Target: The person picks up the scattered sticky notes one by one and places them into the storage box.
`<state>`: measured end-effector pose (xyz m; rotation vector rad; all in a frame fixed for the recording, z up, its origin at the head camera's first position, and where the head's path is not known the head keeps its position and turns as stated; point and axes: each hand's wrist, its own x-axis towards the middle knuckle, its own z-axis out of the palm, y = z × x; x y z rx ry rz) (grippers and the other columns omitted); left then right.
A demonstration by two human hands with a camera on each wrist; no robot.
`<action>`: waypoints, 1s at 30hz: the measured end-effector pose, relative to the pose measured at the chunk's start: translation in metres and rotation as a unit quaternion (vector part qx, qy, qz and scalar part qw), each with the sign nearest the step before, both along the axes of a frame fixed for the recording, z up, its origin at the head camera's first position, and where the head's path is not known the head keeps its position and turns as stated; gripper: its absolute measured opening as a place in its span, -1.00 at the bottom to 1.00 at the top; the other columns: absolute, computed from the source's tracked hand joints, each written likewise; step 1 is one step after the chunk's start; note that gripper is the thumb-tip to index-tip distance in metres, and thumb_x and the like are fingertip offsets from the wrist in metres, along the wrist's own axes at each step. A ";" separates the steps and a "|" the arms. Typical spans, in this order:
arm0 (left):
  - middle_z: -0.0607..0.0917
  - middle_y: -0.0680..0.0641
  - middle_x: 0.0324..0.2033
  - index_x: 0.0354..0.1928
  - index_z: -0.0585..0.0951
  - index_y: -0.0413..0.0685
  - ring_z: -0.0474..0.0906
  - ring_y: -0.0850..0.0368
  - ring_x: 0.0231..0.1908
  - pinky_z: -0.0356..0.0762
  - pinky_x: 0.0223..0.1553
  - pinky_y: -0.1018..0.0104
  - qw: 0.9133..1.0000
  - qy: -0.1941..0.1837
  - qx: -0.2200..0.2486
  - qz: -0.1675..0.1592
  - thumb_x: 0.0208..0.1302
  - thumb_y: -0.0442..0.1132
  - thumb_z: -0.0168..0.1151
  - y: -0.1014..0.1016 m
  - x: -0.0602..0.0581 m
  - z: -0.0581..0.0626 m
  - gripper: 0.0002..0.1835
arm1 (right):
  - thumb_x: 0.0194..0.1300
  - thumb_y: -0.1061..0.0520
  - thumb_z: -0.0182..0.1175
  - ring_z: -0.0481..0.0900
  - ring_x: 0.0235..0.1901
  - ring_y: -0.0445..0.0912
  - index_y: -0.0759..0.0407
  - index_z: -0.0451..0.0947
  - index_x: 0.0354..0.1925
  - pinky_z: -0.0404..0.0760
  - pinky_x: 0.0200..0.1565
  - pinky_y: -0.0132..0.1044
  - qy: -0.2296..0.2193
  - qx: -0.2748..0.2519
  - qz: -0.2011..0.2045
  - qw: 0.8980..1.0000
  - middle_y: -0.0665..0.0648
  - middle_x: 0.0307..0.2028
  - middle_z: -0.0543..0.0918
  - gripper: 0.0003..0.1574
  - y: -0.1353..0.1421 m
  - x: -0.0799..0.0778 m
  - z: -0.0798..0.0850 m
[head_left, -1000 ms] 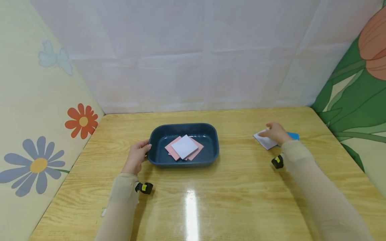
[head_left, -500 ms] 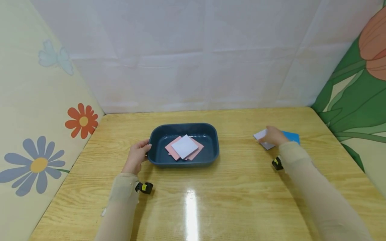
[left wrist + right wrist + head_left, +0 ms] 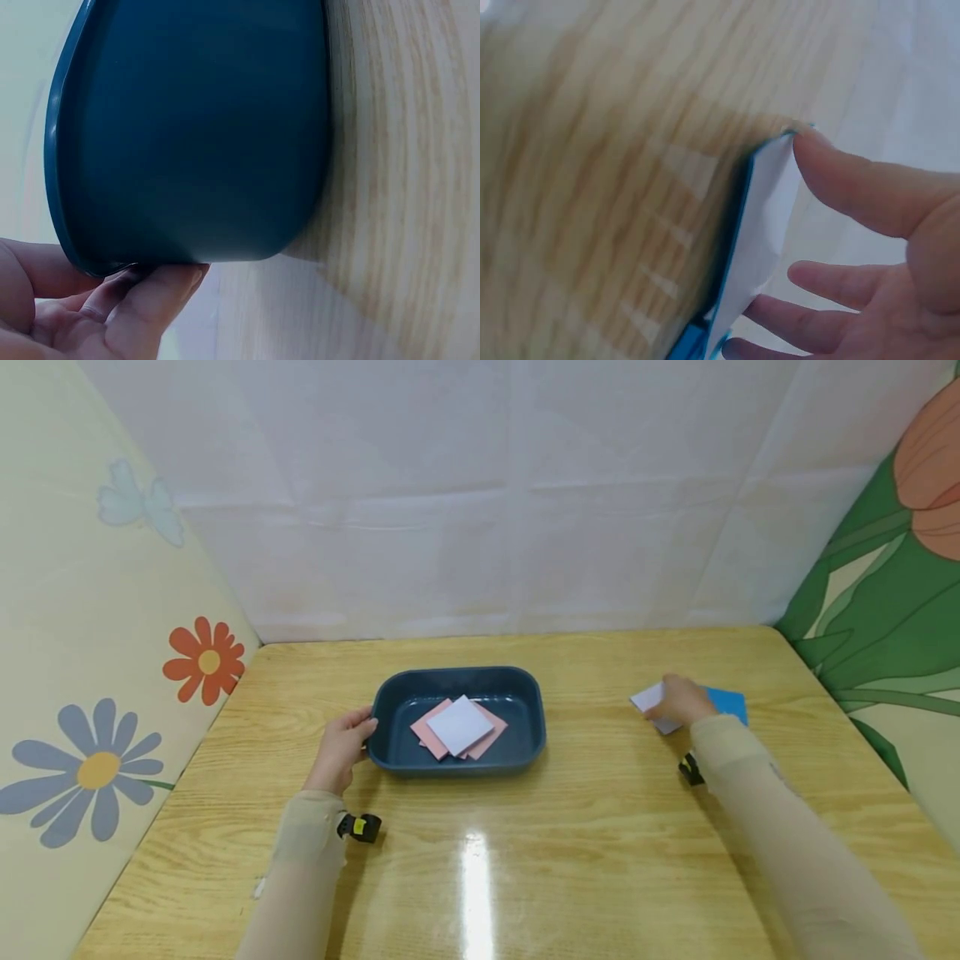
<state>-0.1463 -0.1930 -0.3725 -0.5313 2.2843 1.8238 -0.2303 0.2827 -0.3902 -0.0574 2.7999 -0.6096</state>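
A dark blue rectangular dish [image 3: 456, 770] sits on the table, left of the middle. My left hand [image 3: 340, 745] grips its left end, thumb at the rim and fingers against the outer wall, as the left wrist view shows. Inside lie pink paper squares [image 3: 430, 733] under a white paper square [image 3: 459, 727]. At the right, my right hand [image 3: 681, 700] is over another white paper square [image 3: 648, 697], whose edges look blue in the right wrist view. The thumb touches one edge and the fingers the opposite one, pinching it. Next to that hand a blue paper square [image 3: 726, 702] is partly hidden.
The yellow wood-grain table [image 3: 585, 843] runs back to a white cloth backdrop [image 3: 510, 527]. Flower-printed panels stand at the left [image 3: 90, 610] and right [image 3: 885, 635]. A black wrist camera [image 3: 363, 828] hangs beside my left sleeve, near the tabletop.
My right hand has come down onto the white paper square and closed its thumb and fingers on the edges. More of the blue square shows. The left hand and dish have stayed put.
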 end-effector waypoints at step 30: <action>0.31 -0.28 0.36 0.44 0.20 -0.29 0.33 -0.13 0.25 0.38 0.20 -0.01 1.000 0.000 0.003 -0.001 0.56 -0.29 -0.15 0.000 0.000 0.000 -0.51 | 0.18 -0.14 0.36 0.22 -0.12 0.36 0.74 0.31 0.03 0.43 -0.18 0.06 -0.029 0.051 -0.055 0.997 0.59 -0.16 0.32 -0.03 0.002 0.006 0.004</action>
